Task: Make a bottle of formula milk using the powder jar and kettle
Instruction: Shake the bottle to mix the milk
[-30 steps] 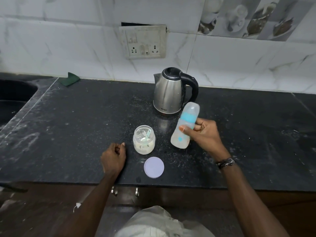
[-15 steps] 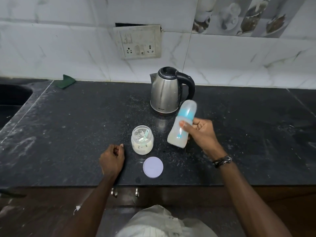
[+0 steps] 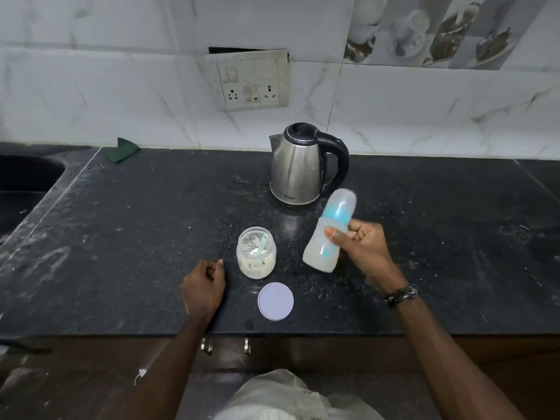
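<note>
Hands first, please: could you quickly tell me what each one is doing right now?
Left hand: closed in a loose fist, empty, resting on the counter.
Right hand: closed around the tilted baby bottle.

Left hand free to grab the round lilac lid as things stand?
Probably yes. The left hand rests fisted and empty on the black counter, with bare surface between it and the round lilac lid. The glass powder jar sits farther back.

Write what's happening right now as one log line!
right hand: holds capped bottle tilted | left hand: fist on counter | jar: open
</note>
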`<act>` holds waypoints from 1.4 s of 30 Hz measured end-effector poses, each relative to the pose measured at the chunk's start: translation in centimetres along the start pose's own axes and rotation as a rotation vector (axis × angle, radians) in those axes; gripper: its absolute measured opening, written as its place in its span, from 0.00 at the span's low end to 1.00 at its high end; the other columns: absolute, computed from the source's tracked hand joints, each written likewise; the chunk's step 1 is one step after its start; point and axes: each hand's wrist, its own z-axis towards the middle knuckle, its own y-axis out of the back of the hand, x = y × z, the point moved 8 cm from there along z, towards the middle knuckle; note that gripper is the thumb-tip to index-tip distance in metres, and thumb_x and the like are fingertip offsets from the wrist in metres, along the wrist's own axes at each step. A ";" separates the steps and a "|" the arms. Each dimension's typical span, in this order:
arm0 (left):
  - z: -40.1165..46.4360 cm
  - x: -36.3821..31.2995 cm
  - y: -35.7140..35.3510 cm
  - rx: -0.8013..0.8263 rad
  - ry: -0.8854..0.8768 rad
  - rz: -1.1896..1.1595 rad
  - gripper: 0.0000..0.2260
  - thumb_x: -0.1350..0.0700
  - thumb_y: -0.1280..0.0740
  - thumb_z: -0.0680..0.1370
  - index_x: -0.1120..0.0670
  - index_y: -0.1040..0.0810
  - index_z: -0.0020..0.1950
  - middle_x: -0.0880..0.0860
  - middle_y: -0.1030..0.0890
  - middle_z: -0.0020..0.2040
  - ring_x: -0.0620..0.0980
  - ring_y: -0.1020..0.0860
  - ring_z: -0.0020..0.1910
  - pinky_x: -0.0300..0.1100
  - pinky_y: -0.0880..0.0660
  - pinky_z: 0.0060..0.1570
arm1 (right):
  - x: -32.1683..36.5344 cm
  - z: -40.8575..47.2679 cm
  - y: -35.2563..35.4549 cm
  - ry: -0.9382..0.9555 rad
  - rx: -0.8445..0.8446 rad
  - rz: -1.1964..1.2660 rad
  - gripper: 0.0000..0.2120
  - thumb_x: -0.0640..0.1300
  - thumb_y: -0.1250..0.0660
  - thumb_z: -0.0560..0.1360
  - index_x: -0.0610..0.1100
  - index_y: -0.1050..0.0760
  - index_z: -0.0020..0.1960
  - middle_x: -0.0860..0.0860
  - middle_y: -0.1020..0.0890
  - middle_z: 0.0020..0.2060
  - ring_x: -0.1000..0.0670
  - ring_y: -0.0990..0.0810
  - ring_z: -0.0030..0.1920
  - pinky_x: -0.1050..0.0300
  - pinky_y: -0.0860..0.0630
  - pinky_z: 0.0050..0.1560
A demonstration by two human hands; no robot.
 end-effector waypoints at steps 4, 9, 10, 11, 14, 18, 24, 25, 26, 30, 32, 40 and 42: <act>0.1 -0.1 0.0 0.004 -0.009 0.004 0.13 0.52 0.30 0.80 0.58 0.21 0.39 0.53 0.21 0.30 0.55 0.23 0.30 0.44 0.31 0.34 | 0.4 0.0 1.6 0.054 -0.184 0.199 0.22 0.51 0.23 0.68 0.39 0.20 0.55 0.49 0.13 0.42 0.52 0.14 0.41 0.62 0.20 0.34; 0.0 -0.3 0.2 -0.005 -0.011 0.008 0.13 0.52 0.30 0.80 0.57 0.20 0.40 0.52 0.22 0.30 0.53 0.24 0.29 0.43 0.33 0.35 | 0.5 -0.3 0.1 0.010 0.020 0.030 0.08 0.39 0.29 0.74 0.41 0.19 0.53 0.51 0.13 0.41 0.53 0.14 0.41 0.62 0.19 0.39; -0.1 -0.3 0.1 -0.001 -0.013 0.001 0.13 0.52 0.30 0.81 0.57 0.20 0.40 0.52 0.22 0.30 0.53 0.24 0.29 0.42 0.33 0.35 | 0.6 -0.2 0.7 0.023 -0.063 0.098 0.08 0.40 0.30 0.75 0.40 0.20 0.54 0.51 0.13 0.41 0.54 0.14 0.41 0.62 0.19 0.37; -0.1 -0.3 0.1 0.001 -0.012 -0.004 0.13 0.52 0.30 0.81 0.58 0.20 0.40 0.52 0.21 0.30 0.53 0.24 0.29 0.42 0.33 0.35 | 0.7 -0.2 1.4 0.031 -0.155 0.172 0.09 0.42 0.30 0.76 0.40 0.20 0.54 0.51 0.13 0.39 0.54 0.15 0.39 0.62 0.20 0.35; -0.2 -0.3 0.2 -0.001 -0.005 -0.002 0.13 0.52 0.30 0.81 0.57 0.20 0.39 0.51 0.22 0.30 0.53 0.24 0.29 0.42 0.34 0.35 | 0.4 0.0 1.0 0.015 -0.115 0.081 0.06 0.43 0.30 0.75 0.42 0.19 0.50 0.50 0.13 0.38 0.54 0.15 0.37 0.62 0.20 0.32; -0.1 -0.4 0.3 0.006 -0.002 0.000 0.13 0.52 0.30 0.81 0.57 0.20 0.39 0.52 0.22 0.30 0.54 0.24 0.30 0.43 0.33 0.36 | 0.4 -0.3 1.1 0.047 -0.134 0.129 0.12 0.46 0.27 0.71 0.40 0.19 0.51 0.49 0.13 0.39 0.53 0.14 0.39 0.59 0.18 0.36; -0.1 -0.3 0.3 0.006 -0.002 0.010 0.13 0.52 0.30 0.80 0.57 0.21 0.39 0.52 0.22 0.30 0.54 0.24 0.30 0.43 0.33 0.36 | 0.3 -0.2 0.0 0.033 -0.012 -0.004 0.07 0.40 0.29 0.74 0.41 0.19 0.51 0.50 0.13 0.39 0.53 0.15 0.38 0.60 0.18 0.37; -0.1 -0.3 0.3 0.005 -0.003 0.008 0.13 0.52 0.30 0.80 0.58 0.20 0.39 0.52 0.22 0.30 0.54 0.24 0.30 0.43 0.33 0.36 | 0.4 -0.1 0.6 0.048 -0.101 0.060 0.06 0.41 0.29 0.75 0.41 0.19 0.50 0.50 0.13 0.39 0.53 0.15 0.38 0.60 0.18 0.37; -0.1 -0.3 0.2 0.002 -0.001 0.011 0.13 0.52 0.30 0.80 0.58 0.20 0.39 0.52 0.22 0.30 0.54 0.24 0.30 0.43 0.33 0.36 | 0.5 -0.1 1.3 0.051 -0.190 0.140 0.06 0.43 0.29 0.75 0.42 0.19 0.50 0.50 0.13 0.39 0.53 0.15 0.38 0.60 0.18 0.35; -0.1 -0.2 0.2 -0.002 0.010 0.021 0.13 0.51 0.30 0.80 0.57 0.20 0.39 0.54 0.20 0.31 0.54 0.24 0.31 0.44 0.32 0.37 | 0.1 0.1 0.1 0.003 -0.019 0.012 0.07 0.43 0.30 0.75 0.43 0.19 0.51 0.51 0.13 0.39 0.54 0.14 0.39 0.62 0.19 0.35; 0.0 -0.2 0.2 0.000 0.005 0.024 0.13 0.51 0.30 0.80 0.57 0.20 0.40 0.54 0.19 0.32 0.54 0.24 0.31 0.44 0.31 0.37 | 0.3 0.0 0.1 0.023 -0.019 0.010 0.13 0.46 0.27 0.71 0.41 0.19 0.53 0.50 0.13 0.41 0.53 0.14 0.41 0.61 0.19 0.37; 0.1 -0.1 0.0 0.020 -0.003 0.030 0.13 0.51 0.30 0.80 0.57 0.21 0.38 0.52 0.22 0.30 0.55 0.23 0.30 0.43 0.33 0.36 | 0.0 0.2 0.6 0.007 -0.088 0.074 0.09 0.45 0.28 0.74 0.41 0.19 0.52 0.50 0.13 0.40 0.53 0.14 0.40 0.60 0.18 0.38; 0.0 -0.2 0.1 0.012 0.000 0.027 0.13 0.52 0.30 0.80 0.57 0.21 0.38 0.51 0.23 0.30 0.54 0.24 0.30 0.43 0.34 0.35 | -0.2 0.4 1.6 -0.005 -0.232 0.207 0.16 0.52 0.27 0.71 0.41 0.19 0.52 0.49 0.13 0.40 0.53 0.15 0.39 0.61 0.20 0.33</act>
